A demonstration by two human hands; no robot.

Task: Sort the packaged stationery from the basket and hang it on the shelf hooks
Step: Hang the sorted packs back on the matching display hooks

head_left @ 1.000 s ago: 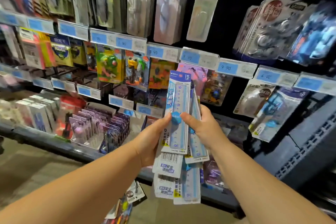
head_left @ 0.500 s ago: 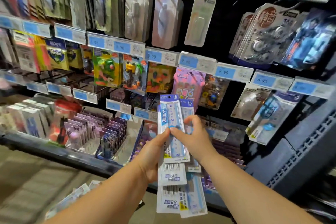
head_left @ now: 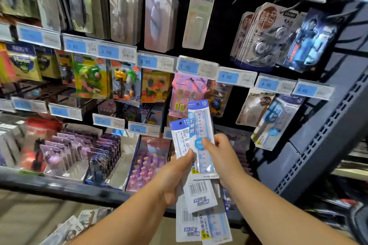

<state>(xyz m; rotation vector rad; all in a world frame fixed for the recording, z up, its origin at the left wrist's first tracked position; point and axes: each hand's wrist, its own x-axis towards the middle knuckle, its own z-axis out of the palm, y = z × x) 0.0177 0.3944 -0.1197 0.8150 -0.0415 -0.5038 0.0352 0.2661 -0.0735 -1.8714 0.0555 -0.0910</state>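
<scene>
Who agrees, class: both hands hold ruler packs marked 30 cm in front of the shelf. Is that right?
No. In the head view the ruler packs are marked 15, not 30. The left hand and right hand do hold them in front of the shelf.

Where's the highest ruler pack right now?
Head view, centre: the ruler pack is pinched in the right hand, sticking up above the bunch gripped by the left hand, its header overlapping the pink pack behind.

One ruler pack [head_left: 201, 131] reads 15, one price tag [head_left: 227, 77] 9.90.
</scene>
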